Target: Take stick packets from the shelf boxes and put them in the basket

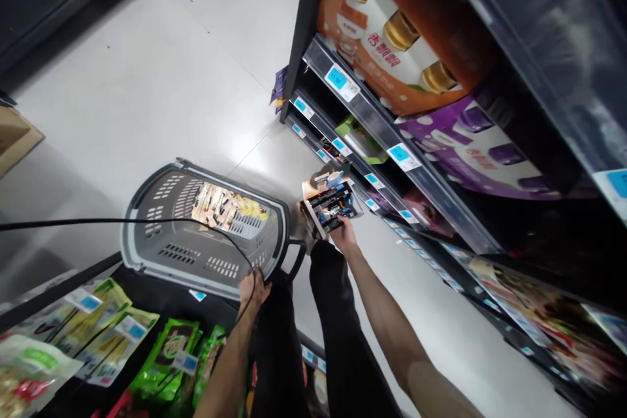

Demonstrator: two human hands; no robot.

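A grey shopping basket (166, 209) with slotted walls is at centre left, with flat packs in beige and yellow inside it. My left hand (253, 289) is closed over the basket's near right rim. To the right of the basket is a small open-topped display box (313, 219) holding dark packets with blue marks; a cup is printed on its raised back flap. At the near side of this box, my right hand (345, 236) has its fingers curled on the edge, some of them hidden.
Dark shelves with price tags (341, 81) rise on the right, bearing orange multipacks (377, 39) and purple multipacks (482, 147). Green snack bags (169, 353) hang at lower left. A black cable (98, 223) crosses over the basket. A cardboard box (17, 137) is at far left.
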